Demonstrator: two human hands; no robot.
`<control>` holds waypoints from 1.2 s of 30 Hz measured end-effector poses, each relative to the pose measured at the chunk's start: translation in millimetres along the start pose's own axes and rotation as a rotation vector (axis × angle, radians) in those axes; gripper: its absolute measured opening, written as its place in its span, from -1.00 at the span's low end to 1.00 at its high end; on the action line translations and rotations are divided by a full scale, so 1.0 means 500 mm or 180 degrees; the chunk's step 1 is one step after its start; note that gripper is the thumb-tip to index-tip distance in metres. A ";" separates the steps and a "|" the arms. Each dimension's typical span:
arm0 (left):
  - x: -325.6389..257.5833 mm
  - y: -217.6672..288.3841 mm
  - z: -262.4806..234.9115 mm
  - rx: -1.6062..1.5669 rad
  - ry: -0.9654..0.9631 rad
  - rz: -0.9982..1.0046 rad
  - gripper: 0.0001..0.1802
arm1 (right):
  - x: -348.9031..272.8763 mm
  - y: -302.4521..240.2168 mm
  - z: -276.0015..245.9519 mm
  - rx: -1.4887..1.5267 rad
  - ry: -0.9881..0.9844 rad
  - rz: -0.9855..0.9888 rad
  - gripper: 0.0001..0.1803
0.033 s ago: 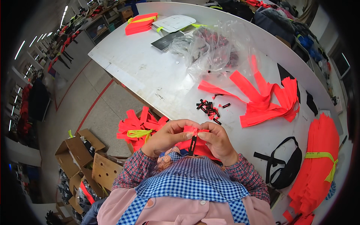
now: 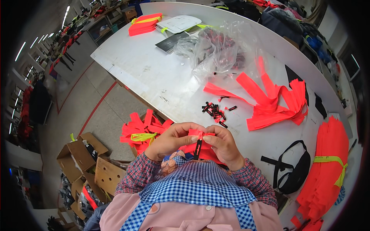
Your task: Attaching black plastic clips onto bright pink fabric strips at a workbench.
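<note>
Just above my apron, both hands meet at the near edge of the table. My left hand [image 2: 173, 141] and my right hand [image 2: 226, 145] are closed, thumbs and fingers pinching a neon red-orange fabric strip [image 2: 196, 132] between them. From the pinch a narrow black piece with a slot [image 2: 198, 149], like a zipper pull, hangs down; its fastening is hidden by my fingers. More red-orange fabric [image 2: 208, 153] drapes below my hands. Beyond them lies a small pile of black pieces with red ends [image 2: 214, 111].
Loose red-orange strips [image 2: 277, 102] fan out on the white table [image 2: 135, 77], near a clear plastic bag [image 2: 221, 48]. A black strap pouch [image 2: 295, 169] and a tied strip bundle [image 2: 323, 158] are right. Open cardboard boxes [image 2: 83, 154] stand left, by another strip bundle [image 2: 144, 129].
</note>
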State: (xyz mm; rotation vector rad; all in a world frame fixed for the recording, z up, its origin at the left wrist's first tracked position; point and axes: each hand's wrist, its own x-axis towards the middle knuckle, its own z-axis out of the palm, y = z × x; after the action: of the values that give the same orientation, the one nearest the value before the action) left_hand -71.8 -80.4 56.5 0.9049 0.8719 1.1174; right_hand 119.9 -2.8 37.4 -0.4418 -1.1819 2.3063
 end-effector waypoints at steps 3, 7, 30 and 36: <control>-0.002 0.022 0.015 0.0163 0.0015 0.0080 -0.62 | 0.001 0.011 -0.012 -0.1115 0.0015 -0.0721 -0.87; -0.008 0.032 0.040 0.0541 0.0469 0.0259 -0.62 | 0.004 -0.002 0.014 -0.1683 0.0309 -0.1554 -0.84; -0.016 0.020 0.034 0.2430 0.0230 0.1121 -0.81 | -0.016 0.009 0.004 -0.2892 0.0136 -0.2245 -0.78; -0.011 0.024 0.045 0.2549 0.0243 0.0979 -0.83 | -0.017 0.003 -0.003 -0.2882 0.0066 -0.2296 -0.79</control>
State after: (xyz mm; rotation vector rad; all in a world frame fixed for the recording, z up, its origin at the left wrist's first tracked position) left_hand -56.5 -87.2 76.6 1.7059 1.3086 1.0667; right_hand 127.3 -7.4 35.6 -0.2603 -1.9409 1.0855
